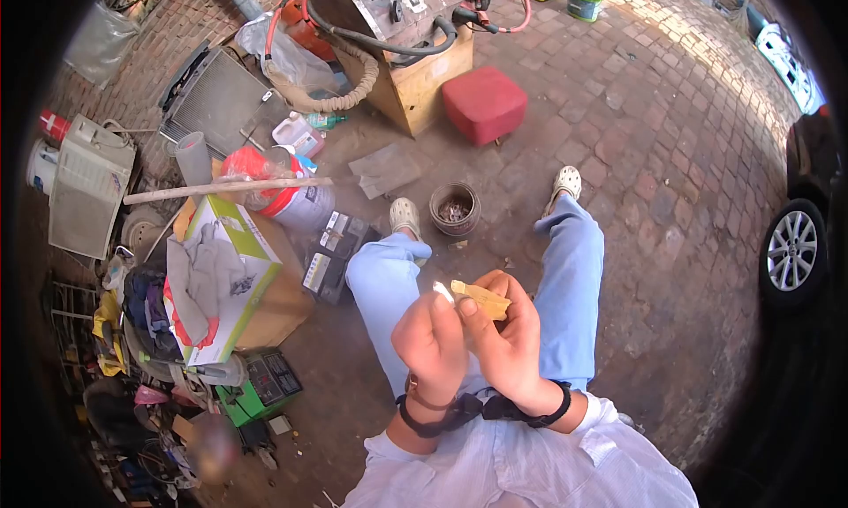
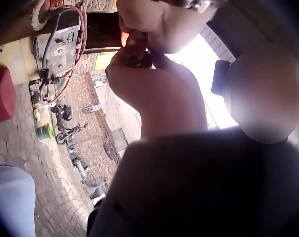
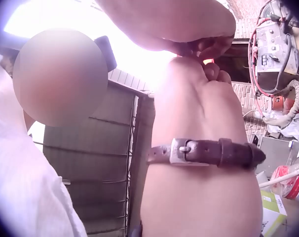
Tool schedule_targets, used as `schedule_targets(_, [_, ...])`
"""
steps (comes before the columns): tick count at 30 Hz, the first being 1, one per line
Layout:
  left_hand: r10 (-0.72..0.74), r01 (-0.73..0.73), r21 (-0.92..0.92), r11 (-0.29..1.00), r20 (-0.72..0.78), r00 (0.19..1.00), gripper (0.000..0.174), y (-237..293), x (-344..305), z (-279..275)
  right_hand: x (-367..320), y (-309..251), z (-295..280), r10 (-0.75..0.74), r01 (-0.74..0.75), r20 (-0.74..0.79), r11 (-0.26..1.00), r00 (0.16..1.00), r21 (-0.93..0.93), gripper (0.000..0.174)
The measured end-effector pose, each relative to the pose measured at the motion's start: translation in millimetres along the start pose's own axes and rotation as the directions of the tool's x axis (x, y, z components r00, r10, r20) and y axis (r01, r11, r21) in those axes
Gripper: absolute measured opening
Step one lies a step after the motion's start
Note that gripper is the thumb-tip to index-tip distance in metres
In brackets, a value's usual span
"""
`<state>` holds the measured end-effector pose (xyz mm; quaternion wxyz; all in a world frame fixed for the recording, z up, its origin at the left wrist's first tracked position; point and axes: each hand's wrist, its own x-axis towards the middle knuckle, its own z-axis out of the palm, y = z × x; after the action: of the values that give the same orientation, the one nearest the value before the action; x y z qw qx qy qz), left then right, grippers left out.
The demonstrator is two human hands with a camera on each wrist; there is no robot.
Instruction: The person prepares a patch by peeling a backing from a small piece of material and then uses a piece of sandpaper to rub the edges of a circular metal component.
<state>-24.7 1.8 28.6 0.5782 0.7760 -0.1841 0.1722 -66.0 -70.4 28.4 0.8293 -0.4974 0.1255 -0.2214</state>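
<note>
Both hands are held close together above the person's lap in the head view. The right hand point(image 1: 512, 344) pinches a flat yellow-tan strip point(image 1: 486, 301), folded or creased, between thumb and fingers. Beside it, the left hand point(image 1: 428, 344) has a small bright white piece point(image 1: 443, 291) at its fingertips, right at the strip's near end; the piece's kind cannot be made out. A brown strap point(image 3: 208, 152) circles the left wrist in the right wrist view. In both wrist views the fingertips are mostly hidden behind the hands.
Between the feet stands a small round pot point(image 1: 455, 209). A car battery point(image 1: 340, 256), a cardboard box point(image 1: 274, 305) and a green-cased device point(image 1: 256, 389) lie to the left. Ahead are a red stool point(image 1: 484, 104) and a wooden-sided machine point(image 1: 415, 93); a car wheel point(image 1: 792, 252) is at right.
</note>
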Motion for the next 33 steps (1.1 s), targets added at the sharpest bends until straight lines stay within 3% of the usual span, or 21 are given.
schedule_targets(2, [0.016,-0.016,0.002,1.000,0.035,0.999,0.026,0.9,0.2,0.7,8.1,-4.1,0.9,-0.079,0.081,0.023,0.990,0.997,-0.117,0.015])
schedule_targets(5, [0.049,-0.049,0.014,0.999,-0.007,0.999,0.026,-1.5,4.3,-1.0,5.0,7.6,-3.9,-0.067,0.069,0.044,0.997,0.997,-0.045,0.015])
schedule_targets(7, [-0.022,0.022,0.005,1.000,0.034,0.999,0.025,-3.7,3.6,-5.2,5.5,7.7,-5.9,-0.031,0.036,0.059,0.994,0.998,-0.098,0.015])
schedule_targets(11, [0.015,-0.013,-0.024,1.000,0.117,0.993,0.025,-5.6,-2.9,-2.5,10.8,-3.5,-5.1,-0.024,0.028,0.042,0.996,0.999,-0.088,0.016])
schedule_targets(13, [-0.014,0.014,-0.023,1.000,0.033,0.999,0.023,-12.0,0.4,-2.9,7.0,6.5,-6.8,-0.014,0.014,0.054,1.000,0.998,-0.013,0.016])
schedule_targets(15, [-0.025,0.026,-0.042,0.999,0.035,0.999,0.023,-8.5,5.4,-4.2,6.7,10.6,-7.8,-0.063,0.067,0.065,0.996,0.996,-0.062,0.016])
schedule_targets(17, [-0.020,0.024,-0.023,0.999,0.130,0.991,0.023,-6.6,0.5,-3.8,11.6,-1.4,-5.8,0.000,0.001,0.041,0.999,0.999,-0.039,0.015])
schedule_targets(18, [-0.026,0.030,-0.022,0.999,0.137,0.990,0.023,-6.7,-2.4,-4.4,16.1,-3.8,-6.0,-0.047,0.053,0.063,0.994,0.997,-0.094,0.016])
schedule_targets(21, [-0.053,0.056,-0.033,0.998,0.068,0.996,0.021,-10.2,3.8,-4.6,8.1,7.1,-8.2,0.026,-0.026,0.066,1.000,0.997,-0.006,0.017])
schedule_targets(23, [-0.053,0.054,-0.015,0.998,0.060,0.997,0.021,-10.3,8.2,-5.2,7.5,12.6,-9.4,-0.023,0.027,0.079,0.998,0.997,-0.050,0.017])
schedule_targets(27, [0.011,-0.008,-0.018,1.000,0.130,0.991,0.022,-11.1,-2.2,-0.9,16.3,0.6,-9.4,0.017,-0.016,0.080,1.000,0.997,-0.011,0.017])
schedule_targets(30, [-0.065,0.066,-0.022,0.998,0.062,0.996,0.022,-12.1,5.8,-3.1,10.3,7.5,-9.9,0.067,-0.066,0.095,0.998,0.993,-0.004,0.018])
schedule_targets(33, [-0.076,0.082,-0.052,0.995,0.121,0.990,0.024,-12.0,-0.7,1.3,17.4,8.0,-8.5,-0.012,0.011,0.048,1.000,0.999,0.015,0.019])
